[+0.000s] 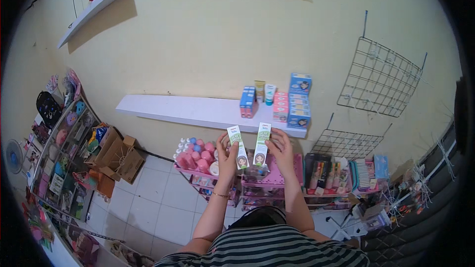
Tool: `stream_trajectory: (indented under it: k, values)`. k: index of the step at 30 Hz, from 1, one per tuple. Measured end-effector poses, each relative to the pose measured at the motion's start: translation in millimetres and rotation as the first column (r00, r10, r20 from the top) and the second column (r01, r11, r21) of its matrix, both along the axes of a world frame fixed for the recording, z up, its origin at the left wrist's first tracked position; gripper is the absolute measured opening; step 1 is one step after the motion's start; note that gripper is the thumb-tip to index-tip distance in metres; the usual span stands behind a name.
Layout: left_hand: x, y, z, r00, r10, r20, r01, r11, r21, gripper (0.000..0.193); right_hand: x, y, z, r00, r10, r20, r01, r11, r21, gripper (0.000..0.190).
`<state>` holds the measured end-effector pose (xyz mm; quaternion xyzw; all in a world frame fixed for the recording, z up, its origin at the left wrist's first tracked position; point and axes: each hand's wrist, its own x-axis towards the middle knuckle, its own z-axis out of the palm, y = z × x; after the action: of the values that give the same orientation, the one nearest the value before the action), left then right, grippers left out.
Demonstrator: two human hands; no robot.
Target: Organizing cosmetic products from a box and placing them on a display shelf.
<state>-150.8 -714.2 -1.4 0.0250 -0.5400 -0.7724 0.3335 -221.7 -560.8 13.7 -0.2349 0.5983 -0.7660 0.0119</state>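
Observation:
My left hand (227,152) grips a slim white-and-green carton (238,148), which tilts a little to the left. A matching upright carton (262,144) is held in my right hand (281,149). Both cartons bear writing and a cartoon face, and are side by side with a gap between them. Just beyond them runs a white wall shelf (185,109). On its right part stand blue-and-pink boxes (247,102), a gold tube (259,91), a white-and-teal tube (270,94), stacked pink boxes (281,107) and stacked blue boxes (300,100).
Below my hands are pink trolleys, one with bottles and pink containers (196,154), another with a perforated pink tray (293,170). Filled baskets (328,178) stand to the right, near wire grids (380,78). At left are a cardboard box (124,159) and a glass display case (61,148).

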Motion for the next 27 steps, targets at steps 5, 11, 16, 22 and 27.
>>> stream_trajectory:
  k: [5,11,16,22,27]
  values:
    - [0.8,-68.8,4.5,1.0,-0.028,-0.002,0.028,1.0,0.004,0.044,1.5,-72.0,-19.8,0.998,-0.011,0.069,0.013,0.999,-0.033,0.048]
    - [-2.9,-130.1,-1.6,0.999,-0.039,0.035,0.042,0.997,-0.063,0.042,1.7,-132.5,-24.3,0.999,-0.019,0.039,0.019,1.0,0.007,0.054]
    - [-16.0,-151.4,-5.0,0.996,-0.082,0.042,0.083,0.996,-0.022,0.043,-8.8,-154.5,-22.2,0.999,-0.032,-0.009,0.032,0.999,0.031,0.057]
    - [-47.9,-163.7,-8.6,0.995,-0.094,0.033,0.095,0.995,-0.035,0.044,-32.9,-161.9,-17.1,0.997,-0.06,-0.048,0.062,0.997,0.043,0.057]
    - [-72.5,-167.4,0.4,0.995,-0.1,0.03,0.102,0.991,-0.083,0.046,-56.1,-162.5,6.0,0.978,-0.109,-0.177,0.136,0.98,0.148,0.061]
